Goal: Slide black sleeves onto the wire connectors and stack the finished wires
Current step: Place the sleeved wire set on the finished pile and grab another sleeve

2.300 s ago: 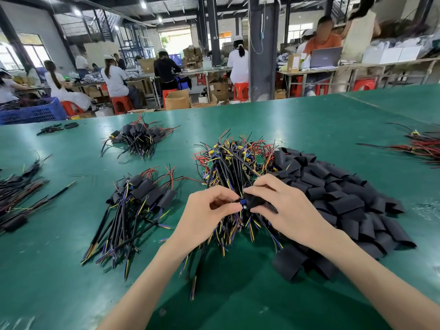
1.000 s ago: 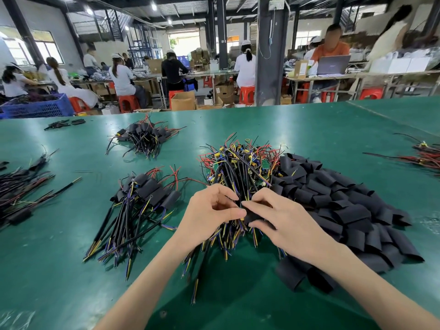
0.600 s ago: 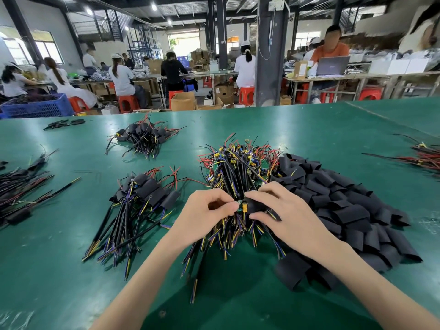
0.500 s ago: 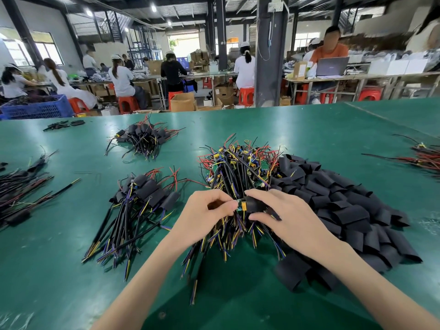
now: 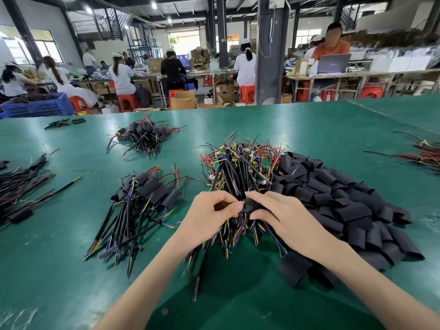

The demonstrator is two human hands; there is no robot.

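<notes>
A black sleeve (image 5: 252, 206) is pinched in the right hand (image 5: 289, 219), its long axis lying across toward the left hand (image 5: 209, 216), whose grip is closed on the wire connector (image 5: 243, 207) just beside the sleeve's mouth.

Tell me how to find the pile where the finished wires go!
Start at the big heap of loose flat black sleeves on the right of the green table. Go left past the tangled bare wire pile above the hands. The next bundle, the finished wire stack, is the one: its wires lie side by side, each wearing a black sleeve at its far end.
</notes>
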